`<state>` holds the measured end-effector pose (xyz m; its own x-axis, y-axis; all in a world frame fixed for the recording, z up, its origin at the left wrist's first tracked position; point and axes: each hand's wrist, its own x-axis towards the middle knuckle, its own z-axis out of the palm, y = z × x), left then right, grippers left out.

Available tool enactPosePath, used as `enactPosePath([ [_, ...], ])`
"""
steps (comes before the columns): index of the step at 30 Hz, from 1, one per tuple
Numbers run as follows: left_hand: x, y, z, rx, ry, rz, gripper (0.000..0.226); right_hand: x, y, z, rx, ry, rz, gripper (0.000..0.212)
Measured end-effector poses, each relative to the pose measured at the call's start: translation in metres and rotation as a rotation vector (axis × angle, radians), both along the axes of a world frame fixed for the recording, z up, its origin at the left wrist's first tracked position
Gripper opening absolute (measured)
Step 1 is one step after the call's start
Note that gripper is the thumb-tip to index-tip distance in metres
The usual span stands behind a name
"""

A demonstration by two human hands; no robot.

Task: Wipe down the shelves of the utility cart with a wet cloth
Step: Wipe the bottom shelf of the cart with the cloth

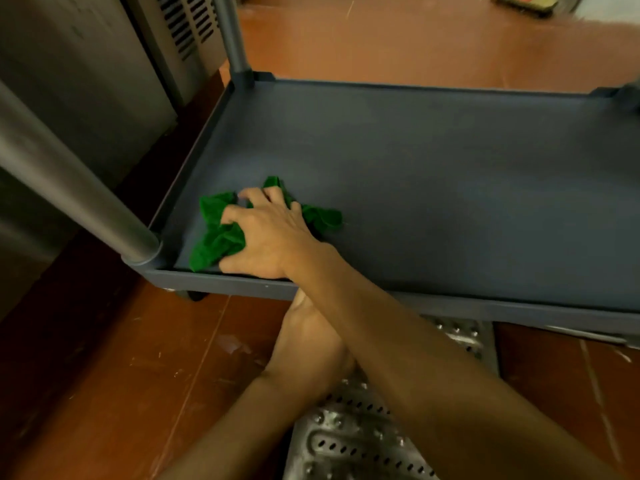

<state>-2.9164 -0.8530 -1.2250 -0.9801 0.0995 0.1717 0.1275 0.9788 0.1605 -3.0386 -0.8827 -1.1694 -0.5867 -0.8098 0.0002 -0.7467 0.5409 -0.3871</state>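
The cloth (221,237) is bunched in the curled fingers of the right hand (266,233) at the shelf's (450,185) near-left corner. The left hand's (308,337) state cannot be told. With the cloth bunched like this, the corners could be missed.

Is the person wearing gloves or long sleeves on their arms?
No gloves: the right hand and the left hand are bare. No ring, watch or bracelet shows. The right forearm and the left forearm are bare too, and no sleeve comes into the picture.

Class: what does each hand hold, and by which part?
Right hand grips the green cloth at its bunched middle, on the shelf. Left hand: grip hidden.
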Motion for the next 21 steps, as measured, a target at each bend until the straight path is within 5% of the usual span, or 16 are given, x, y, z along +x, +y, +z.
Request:
enactPosePath([
  [2,-0.004,-0.005,0.0,0.029,-0.077,0.027,0.033,-0.008,0.005,0.001,0.022,0.034,0.042,0.064],
  [11,-0.009,-0.007,0.011,0.239,0.209,-0.044,0.03,-0.065,0.105,-0.007,-0.023,0.09,-0.205,0.062],
  [18,-0.006,-0.006,0.008,0.188,0.262,-0.053,0.033,-0.105,0.252,-0.008,0.109,0.166,-0.624,0.064],
  [21,-0.002,-0.022,0.004,0.105,0.232,0.122,0.044,-0.107,0.316,-0.009,0.158,0.181,-0.879,0.062],
])
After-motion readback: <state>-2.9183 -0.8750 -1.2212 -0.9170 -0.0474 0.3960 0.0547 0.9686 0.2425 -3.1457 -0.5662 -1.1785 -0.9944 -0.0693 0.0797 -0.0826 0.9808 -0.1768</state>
